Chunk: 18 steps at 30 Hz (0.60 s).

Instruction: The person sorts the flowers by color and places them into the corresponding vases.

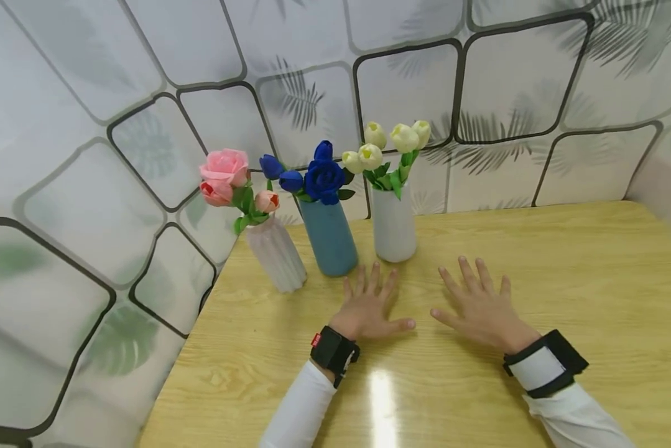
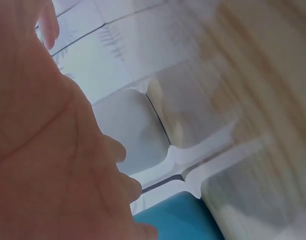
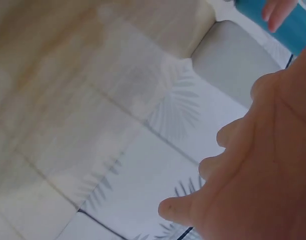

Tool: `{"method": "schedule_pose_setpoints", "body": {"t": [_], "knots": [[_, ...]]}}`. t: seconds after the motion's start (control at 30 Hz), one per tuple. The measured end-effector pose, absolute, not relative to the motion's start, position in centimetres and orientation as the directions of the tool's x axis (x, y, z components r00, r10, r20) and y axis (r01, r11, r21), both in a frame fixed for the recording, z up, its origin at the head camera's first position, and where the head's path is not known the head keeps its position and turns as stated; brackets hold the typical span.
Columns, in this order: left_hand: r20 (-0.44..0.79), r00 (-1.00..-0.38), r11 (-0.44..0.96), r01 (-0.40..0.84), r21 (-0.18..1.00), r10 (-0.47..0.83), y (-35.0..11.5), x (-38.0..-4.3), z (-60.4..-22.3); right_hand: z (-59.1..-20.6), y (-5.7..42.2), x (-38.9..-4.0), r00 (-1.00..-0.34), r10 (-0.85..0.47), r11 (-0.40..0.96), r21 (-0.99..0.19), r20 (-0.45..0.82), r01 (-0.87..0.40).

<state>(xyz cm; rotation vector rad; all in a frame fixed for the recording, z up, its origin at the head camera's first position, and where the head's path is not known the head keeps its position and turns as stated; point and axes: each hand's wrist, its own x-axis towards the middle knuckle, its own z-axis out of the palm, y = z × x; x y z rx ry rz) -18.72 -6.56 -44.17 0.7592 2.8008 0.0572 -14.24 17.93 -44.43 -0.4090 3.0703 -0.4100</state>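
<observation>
My left hand (image 1: pixel 367 309) is spread over the wooden table, fingers straight and apart, its fingertips close to the base of a blue vase (image 1: pixel 329 239). My right hand (image 1: pixel 479 309) lies to the right with fingers spread the same way and holds nothing. Blue flowers (image 1: pixel 324 177) stand in the blue vase. Left of it, a pale ribbed vase (image 1: pixel 277 255) carries pink flowers (image 1: pixel 225 168). On the right, a white vase (image 1: pixel 393 224) bears pale yellow tulips (image 1: pixel 405 138). The blue vase (image 2: pixel 178 220) shows beyond my palm in the left wrist view.
The wooden table (image 1: pixel 564 267) reaches to a wall (image 1: pixel 318 37) with a rounded-tile and leaf pattern, close behind the vases. Black bands (image 1: pixel 334 353) circle both wrists above white sleeves. Light glares off the table between the forearms.
</observation>
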Motion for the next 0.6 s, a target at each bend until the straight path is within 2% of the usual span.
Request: {"method": "schedule_pose_setpoints", "body": {"t": [0.6], "knots": [[-0.225, -0.839, 0.869, 0.483, 0.110, 0.495, -6.20, -18.41, -43.83, -44.23, 18.38, -14.06, -0.972, -0.235, 0.930, -0.292, -0.004, -0.224]]}}
